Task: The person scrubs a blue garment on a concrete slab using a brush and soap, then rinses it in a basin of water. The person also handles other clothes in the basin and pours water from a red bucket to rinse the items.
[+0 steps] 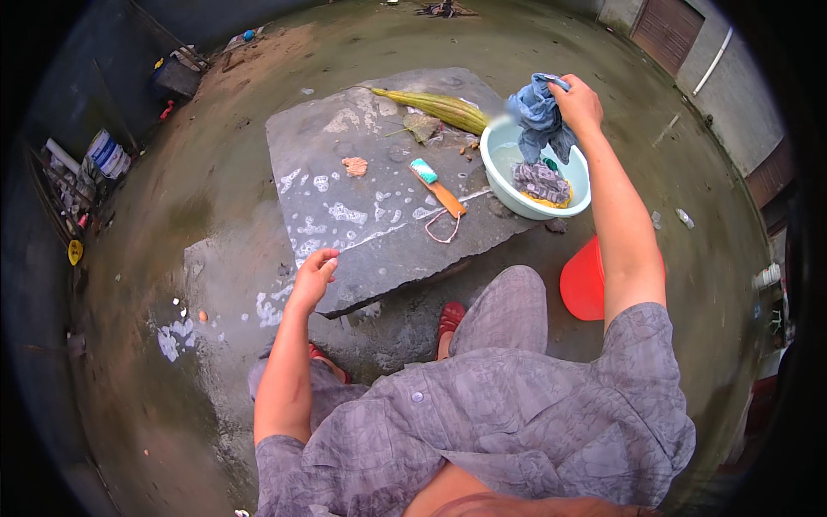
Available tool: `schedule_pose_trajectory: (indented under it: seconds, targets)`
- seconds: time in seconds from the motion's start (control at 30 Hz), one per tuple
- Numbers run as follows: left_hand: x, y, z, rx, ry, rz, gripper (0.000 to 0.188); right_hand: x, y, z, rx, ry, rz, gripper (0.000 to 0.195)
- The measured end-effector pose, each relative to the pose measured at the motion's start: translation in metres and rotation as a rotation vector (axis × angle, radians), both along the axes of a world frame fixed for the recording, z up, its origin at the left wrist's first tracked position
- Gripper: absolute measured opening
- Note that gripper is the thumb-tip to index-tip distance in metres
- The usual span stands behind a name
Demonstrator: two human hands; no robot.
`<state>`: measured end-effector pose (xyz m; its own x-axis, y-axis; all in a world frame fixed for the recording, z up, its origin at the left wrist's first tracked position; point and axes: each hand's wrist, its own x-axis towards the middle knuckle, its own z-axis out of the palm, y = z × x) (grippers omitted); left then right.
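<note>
My right hand (577,106) grips a bunched blue cloth (537,116), which hangs over a pale plastic basin (492,161) at the right end of a stone slab (387,258). In the basin lie a patterned grey cloth (543,183) and something yellow under it, with water around them. My left hand (316,274) holds nothing, its fingers loosely curled above the slab's near left edge. A wooden-handled scrub brush (446,197) with green and white bristles and a string loop rests mid-slab, bristles up. White suds (345,213) spot the slab's left part.
A ridged green gourd (446,110), a dry leaf (421,127) and a crumpled orange-pink piece (355,166) lie on the slab. A red bucket (581,281) stands beside my right knee. Wet ground surrounds the slab, with suds at the left. A white and blue bucket (108,155) stands by the left wall.
</note>
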<state>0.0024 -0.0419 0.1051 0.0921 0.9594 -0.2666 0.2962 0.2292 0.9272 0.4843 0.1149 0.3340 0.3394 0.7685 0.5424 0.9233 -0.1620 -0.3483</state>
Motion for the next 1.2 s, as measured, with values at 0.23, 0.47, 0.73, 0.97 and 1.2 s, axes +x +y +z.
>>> schedule_pose_trajectory:
  seconds: [0.23,0.47,0.73,0.97,1.2]
  targets:
    - [-0.037,0.005,-0.037,0.001,-0.132,0.232,0.030,-0.027,0.069,-0.127,-0.314,-0.184,-0.162,0.033]
    - [-0.027,0.013,-0.035,0.108,-0.113,0.201,0.024,-0.259,0.148,-0.248,-0.358,-0.078,0.654,0.073]
    - [-0.021,0.020,-0.036,0.024,-0.364,0.319,0.031,-0.349,0.142,-0.341,-0.460,0.067,0.655,0.028]
    - [0.015,0.061,-0.077,-0.084,-0.804,0.583,0.073,-0.388,-0.013,-0.316,-0.559,1.607,0.832,0.010]
    - [0.038,0.072,-0.080,0.098,-1.020,0.708,0.071,-0.380,-0.101,-0.300,-0.236,0.852,1.083,0.045]
